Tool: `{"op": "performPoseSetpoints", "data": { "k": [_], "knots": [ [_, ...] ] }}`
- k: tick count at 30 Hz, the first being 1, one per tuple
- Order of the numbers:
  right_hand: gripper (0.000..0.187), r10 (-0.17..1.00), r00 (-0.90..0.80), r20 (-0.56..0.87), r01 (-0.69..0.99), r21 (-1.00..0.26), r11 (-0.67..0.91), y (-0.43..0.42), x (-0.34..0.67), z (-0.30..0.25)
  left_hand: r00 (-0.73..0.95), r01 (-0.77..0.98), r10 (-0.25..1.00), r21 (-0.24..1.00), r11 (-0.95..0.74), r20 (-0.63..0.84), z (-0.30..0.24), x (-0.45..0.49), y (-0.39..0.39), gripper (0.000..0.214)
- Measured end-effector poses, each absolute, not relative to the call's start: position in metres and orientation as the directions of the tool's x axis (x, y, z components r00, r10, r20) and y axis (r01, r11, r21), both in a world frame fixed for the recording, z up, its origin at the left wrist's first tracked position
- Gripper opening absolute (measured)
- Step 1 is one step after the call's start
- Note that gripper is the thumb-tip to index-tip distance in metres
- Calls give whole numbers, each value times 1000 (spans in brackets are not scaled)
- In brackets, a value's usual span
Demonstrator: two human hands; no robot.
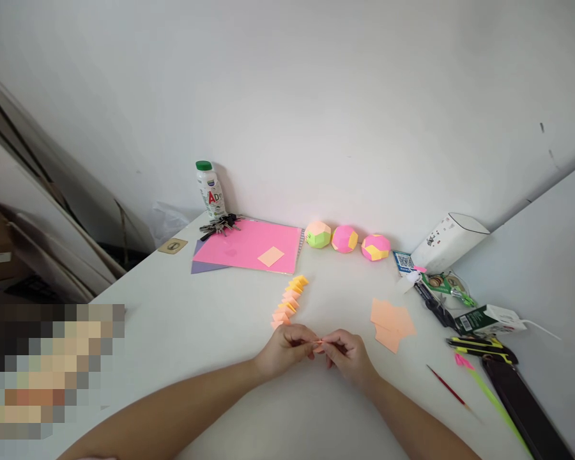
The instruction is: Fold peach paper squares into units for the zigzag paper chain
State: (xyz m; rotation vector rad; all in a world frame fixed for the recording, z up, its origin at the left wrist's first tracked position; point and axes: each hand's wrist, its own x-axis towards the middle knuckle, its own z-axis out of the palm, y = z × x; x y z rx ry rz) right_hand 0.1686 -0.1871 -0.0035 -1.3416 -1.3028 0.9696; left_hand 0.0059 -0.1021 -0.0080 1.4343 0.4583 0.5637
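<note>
My left hand (289, 348) and my right hand (347, 356) meet at the front middle of the table, fingertips pinched together. Between them is a small piece of orange paper (320, 343), mostly covered by the fingers. A row of folded orange and yellow paper pieces (290, 299) runs back from just behind my left hand. Flat orange paper sheets (391, 324) lie overlapping to the right of my right hand.
Three paper balls (345, 239) stand along the wall, beside a pink sheet (234, 246) with keys (220, 225) and a white bottle (211, 191). At right are a thin brush (448, 386), a yellow-black cutter (482, 347), a small box (491, 319) and a white container (448, 243).
</note>
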Motion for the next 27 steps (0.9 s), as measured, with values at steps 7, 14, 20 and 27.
{"op": "performPoseSetpoints", "data": {
  "k": [7, 14, 20, 27],
  "knots": [
    [16, 989, 103, 109, 229, -970, 83, -190, 168, -8, 816, 9, 576, 996, 84, -56, -4, 6, -105, 28],
    [14, 995, 54, 80, 347, -936, 57, -188, 164, 0, 828, 52, 559, 999, 16, -52, -7, 5, -105, 25],
    [24, 985, -6, 171, 440, -884, 156, -187, 164, 3, 818, 79, 572, 997, -10, -59, -6, 5, -106, 27],
    [24, 987, 20, 158, 386, -912, 138, -190, 167, 2, 776, 126, 621, 992, 25, -114, -8, 5, -105, 27]
  ]
}}
